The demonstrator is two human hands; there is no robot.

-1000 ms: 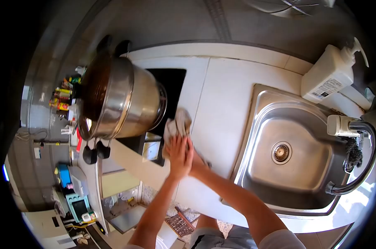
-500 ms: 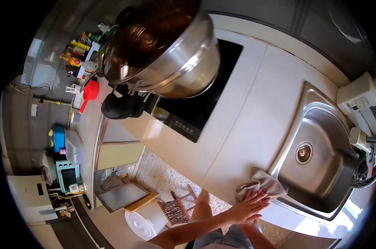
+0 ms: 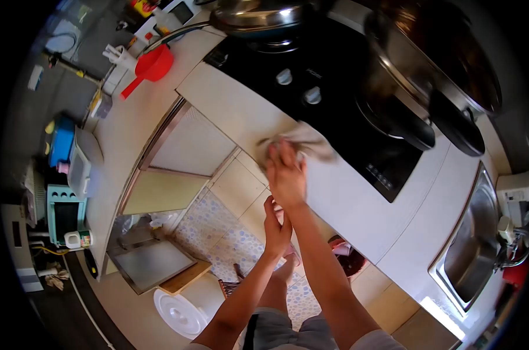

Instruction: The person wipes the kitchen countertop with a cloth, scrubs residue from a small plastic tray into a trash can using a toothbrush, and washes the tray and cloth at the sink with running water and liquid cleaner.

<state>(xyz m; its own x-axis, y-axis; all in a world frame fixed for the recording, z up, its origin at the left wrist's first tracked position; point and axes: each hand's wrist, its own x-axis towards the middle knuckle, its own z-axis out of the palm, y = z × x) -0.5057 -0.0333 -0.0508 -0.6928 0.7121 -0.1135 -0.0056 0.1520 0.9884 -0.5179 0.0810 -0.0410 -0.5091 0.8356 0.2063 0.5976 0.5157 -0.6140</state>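
A crumpled beige cloth [image 3: 309, 142] lies on the white counter along the front edge of the black cooktop [image 3: 329, 125]. Pressing down on it is my right hand [image 3: 288, 178], with the fingers on the fabric and part of the cloth hidden beneath. My left hand [image 3: 278, 230] is low in front of the counter edge, close to my right wrist. It holds nothing I can see, and its fingers look loosely apart though partly hidden.
A large steel pot [image 3: 434, 70] with black handles and a lidded pan [image 3: 261, 17] stand on the cooktop. The sink [image 3: 472, 256] is at right, a red ladle-shaped scoop [image 3: 153, 63] at left. Below are a cabinet door [image 3: 185, 140] and white-lidded bin [image 3: 180, 314].
The cloth has gone from beside the sink to the cooktop's front edge. My left hand was over it before; now my right hand presses it. The view has shifted left.
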